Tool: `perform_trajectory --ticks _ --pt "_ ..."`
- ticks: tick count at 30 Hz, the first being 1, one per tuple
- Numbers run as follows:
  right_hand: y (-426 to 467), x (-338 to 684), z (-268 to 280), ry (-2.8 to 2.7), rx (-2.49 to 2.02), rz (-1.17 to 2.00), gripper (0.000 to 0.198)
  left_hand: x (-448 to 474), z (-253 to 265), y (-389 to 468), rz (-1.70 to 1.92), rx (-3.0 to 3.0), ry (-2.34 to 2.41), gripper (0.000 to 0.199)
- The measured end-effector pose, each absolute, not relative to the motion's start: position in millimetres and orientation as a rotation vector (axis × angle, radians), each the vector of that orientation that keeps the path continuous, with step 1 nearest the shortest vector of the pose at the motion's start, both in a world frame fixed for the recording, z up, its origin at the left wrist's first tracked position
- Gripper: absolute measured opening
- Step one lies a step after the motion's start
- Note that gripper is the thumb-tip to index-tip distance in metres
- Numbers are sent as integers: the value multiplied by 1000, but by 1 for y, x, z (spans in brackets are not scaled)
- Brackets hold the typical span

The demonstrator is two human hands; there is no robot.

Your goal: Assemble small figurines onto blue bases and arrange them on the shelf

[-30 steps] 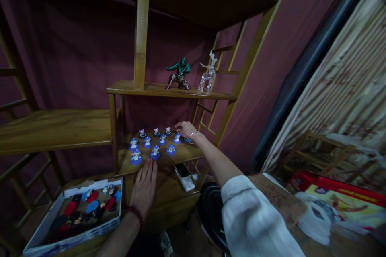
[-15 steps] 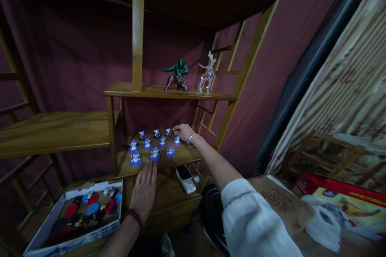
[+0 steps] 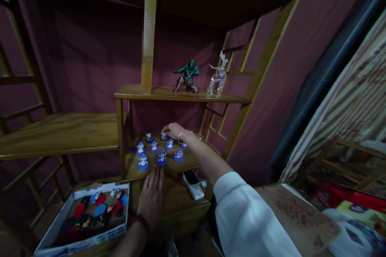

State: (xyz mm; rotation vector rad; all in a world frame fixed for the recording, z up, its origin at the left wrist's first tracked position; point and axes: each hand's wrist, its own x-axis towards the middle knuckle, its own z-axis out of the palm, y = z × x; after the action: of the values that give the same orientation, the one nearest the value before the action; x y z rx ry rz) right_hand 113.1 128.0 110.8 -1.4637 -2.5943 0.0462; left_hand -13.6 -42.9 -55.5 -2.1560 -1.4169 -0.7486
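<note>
My right hand (image 3: 174, 130) reaches onto the lower shelf, its fingers closed at a small dark-based figurine (image 3: 163, 136) in the back row. Left of it stands a similar dark-based figurine (image 3: 149, 137). In front are rows of white-and-purple figurines on round purple bases, among them one at the front left (image 3: 142, 162) and one at the front right (image 3: 178, 156). My wrist partly covers another purple figurine (image 3: 183, 144). My left hand (image 3: 152, 190) lies flat against the shelf's front edge, fingers extended, holding nothing, just below a purple figurine (image 3: 162, 158).
A white box (image 3: 128, 204) of mixed red, blue and black figurines sits at lower left. Below the shelf lies a white handheld device (image 3: 194, 186) with a dark screen. A green figure (image 3: 188, 75) and a clear deer (image 3: 218, 75) stand on the shelf above. Wooden posts (image 3: 148, 32) frame the compartments.
My right hand has moved left along the back row, from beside the rightmost dark-based figurine to the one in the middle. My left hand stays at the shelf edge. The view has turned left.
</note>
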Motion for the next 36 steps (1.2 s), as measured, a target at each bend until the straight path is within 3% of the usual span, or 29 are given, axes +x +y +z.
perform_trajectory --ticks 20,27,33,36 --pt "156 33 100 -2844 -1452 -5 35 -15 -61 -39 -754 -2214 -1438 74" --pt "165 27 92 -2827 -1422 -23 29 -15 -62 -39 -754 -2213 -1431 73" --pt "163 25 90 -2799 -1468 -50 41 -15 -61 -38 -768 -2192 -1426 75" --pt "160 25 89 -2817 -1504 -35 34 -15 -61 -38 -760 -2205 -1420 78"
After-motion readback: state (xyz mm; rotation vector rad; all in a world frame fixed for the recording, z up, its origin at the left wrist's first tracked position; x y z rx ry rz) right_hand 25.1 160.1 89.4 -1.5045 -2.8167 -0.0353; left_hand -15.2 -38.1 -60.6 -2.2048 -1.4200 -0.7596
